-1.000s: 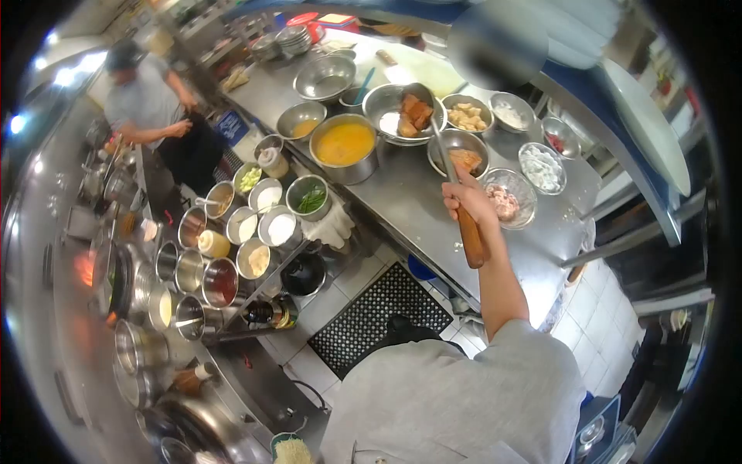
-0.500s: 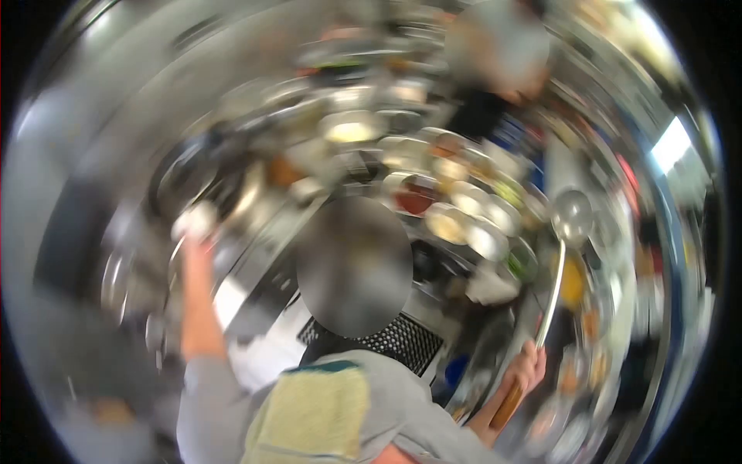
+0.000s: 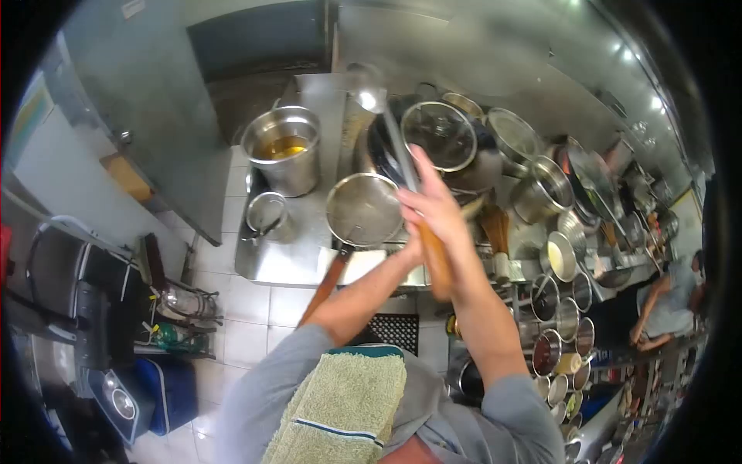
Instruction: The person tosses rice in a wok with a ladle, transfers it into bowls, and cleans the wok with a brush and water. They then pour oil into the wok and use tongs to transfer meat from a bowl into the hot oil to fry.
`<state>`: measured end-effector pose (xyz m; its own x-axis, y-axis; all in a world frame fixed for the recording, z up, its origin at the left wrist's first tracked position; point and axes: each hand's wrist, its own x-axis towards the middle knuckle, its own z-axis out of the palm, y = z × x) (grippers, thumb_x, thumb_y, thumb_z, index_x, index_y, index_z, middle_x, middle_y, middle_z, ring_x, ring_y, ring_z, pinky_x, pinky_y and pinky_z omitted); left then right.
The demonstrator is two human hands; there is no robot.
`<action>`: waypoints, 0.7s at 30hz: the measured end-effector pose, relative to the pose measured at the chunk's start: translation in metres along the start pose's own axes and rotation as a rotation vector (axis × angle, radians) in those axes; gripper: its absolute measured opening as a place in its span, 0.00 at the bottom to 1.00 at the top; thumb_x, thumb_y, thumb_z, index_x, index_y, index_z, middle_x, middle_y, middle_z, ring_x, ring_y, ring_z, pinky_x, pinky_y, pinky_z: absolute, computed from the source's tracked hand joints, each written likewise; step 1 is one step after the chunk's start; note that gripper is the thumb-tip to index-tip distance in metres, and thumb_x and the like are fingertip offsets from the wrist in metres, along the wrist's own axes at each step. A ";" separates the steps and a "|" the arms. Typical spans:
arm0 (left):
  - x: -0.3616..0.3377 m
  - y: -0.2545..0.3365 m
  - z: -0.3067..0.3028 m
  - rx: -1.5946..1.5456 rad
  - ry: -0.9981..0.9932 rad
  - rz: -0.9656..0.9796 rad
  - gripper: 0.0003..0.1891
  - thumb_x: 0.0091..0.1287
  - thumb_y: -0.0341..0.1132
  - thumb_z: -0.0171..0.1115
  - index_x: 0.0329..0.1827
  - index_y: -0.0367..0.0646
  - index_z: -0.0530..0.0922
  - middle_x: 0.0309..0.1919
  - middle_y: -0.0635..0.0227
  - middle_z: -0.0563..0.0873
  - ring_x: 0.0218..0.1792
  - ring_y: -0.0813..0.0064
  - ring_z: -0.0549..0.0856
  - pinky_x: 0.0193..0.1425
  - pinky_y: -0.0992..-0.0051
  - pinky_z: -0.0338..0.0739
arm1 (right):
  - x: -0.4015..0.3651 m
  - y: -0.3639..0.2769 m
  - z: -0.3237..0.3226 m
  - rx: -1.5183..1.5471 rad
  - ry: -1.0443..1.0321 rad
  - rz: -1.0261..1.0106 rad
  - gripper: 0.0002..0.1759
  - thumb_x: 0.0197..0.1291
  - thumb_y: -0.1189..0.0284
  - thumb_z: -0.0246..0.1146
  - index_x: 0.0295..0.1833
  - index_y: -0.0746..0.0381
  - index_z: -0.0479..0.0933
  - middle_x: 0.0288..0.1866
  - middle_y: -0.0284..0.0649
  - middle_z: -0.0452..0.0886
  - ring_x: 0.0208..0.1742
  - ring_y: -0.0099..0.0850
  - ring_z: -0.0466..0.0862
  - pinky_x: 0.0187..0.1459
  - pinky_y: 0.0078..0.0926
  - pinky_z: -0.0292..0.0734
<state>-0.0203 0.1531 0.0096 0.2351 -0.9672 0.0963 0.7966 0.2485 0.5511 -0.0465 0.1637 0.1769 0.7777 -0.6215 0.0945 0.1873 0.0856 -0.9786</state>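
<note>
My right hand [image 3: 437, 205] is wrapped around the handle of a long ladle [image 3: 398, 143], one finger stretched along the metal shaft. The ladle's bowl [image 3: 366, 87] points away, up and to the left, over the stove. Close below, my left hand [image 3: 413, 249] is mostly hidden behind the right hand and the ladle's wooden grip. A round mesh strainer [image 3: 363, 209] lies on the steel counter, its wooden handle [image 3: 328, 284] running beside my left forearm. Beyond my right hand, another round strainer [image 3: 439, 135] rests over a large dark pot [image 3: 483, 166].
A tall steel pot [image 3: 301, 174] with yellow liquid and a small pot [image 3: 267, 216] stand on the counter's left. To the right are a steel pot [image 3: 542, 189], a bamboo brush [image 3: 496, 228] and several ingredient containers [image 3: 568, 317]. A person [image 3: 668, 301] stands far right.
The view has swung left to the counter with the steel pots. My right hand has brought the ladle across to the middle, and my left hand has come in close beside it.
</note>
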 end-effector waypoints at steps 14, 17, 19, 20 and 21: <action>0.032 0.048 -0.001 0.134 0.151 -0.184 0.11 0.70 0.42 0.58 0.48 0.47 0.75 0.34 0.71 0.83 0.29 0.79 0.84 0.23 0.75 0.77 | 0.191 0.190 0.187 -0.617 0.247 -0.066 0.09 0.49 0.74 0.62 0.35 0.52 0.86 0.37 0.48 0.84 0.40 0.48 0.84 0.43 0.42 0.79; 0.032 0.038 -0.006 0.279 0.271 -0.066 0.10 0.68 0.40 0.60 0.47 0.46 0.76 0.35 0.70 0.82 0.33 0.76 0.84 0.32 0.72 0.78 | 0.192 0.178 0.177 -0.703 0.170 -0.050 0.11 0.55 0.70 0.62 0.44 0.56 0.83 0.38 0.51 0.82 0.39 0.47 0.83 0.44 0.42 0.78; 0.039 0.030 -0.028 0.400 0.162 0.109 0.11 0.65 0.36 0.64 0.46 0.42 0.77 0.36 0.71 0.81 0.38 0.79 0.79 0.43 0.75 0.75 | 0.165 0.136 0.151 -0.747 0.197 -0.393 0.12 0.60 0.69 0.59 0.46 0.61 0.81 0.35 0.53 0.81 0.37 0.49 0.82 0.44 0.40 0.78; 0.034 0.039 -0.031 0.757 0.072 0.271 0.12 0.64 0.36 0.64 0.46 0.41 0.77 0.36 0.72 0.81 0.38 0.80 0.78 0.44 0.77 0.75 | 0.145 0.097 0.122 -0.578 0.143 -0.420 0.14 0.63 0.69 0.58 0.50 0.63 0.80 0.35 0.50 0.82 0.37 0.44 0.84 0.43 0.36 0.79; 0.032 0.049 -0.028 0.844 0.041 0.307 0.12 0.64 0.36 0.64 0.47 0.41 0.76 0.36 0.71 0.81 0.38 0.80 0.79 0.43 0.77 0.75 | 0.116 0.058 0.086 -0.407 0.088 -0.460 0.16 0.66 0.68 0.56 0.54 0.65 0.78 0.34 0.47 0.84 0.37 0.40 0.85 0.42 0.31 0.80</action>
<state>0.0424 0.1356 0.0164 0.4030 -0.8579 0.3186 0.0244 0.3581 0.9334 0.1060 0.1633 0.1466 0.6158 -0.5877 0.5249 0.2343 -0.4994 -0.8341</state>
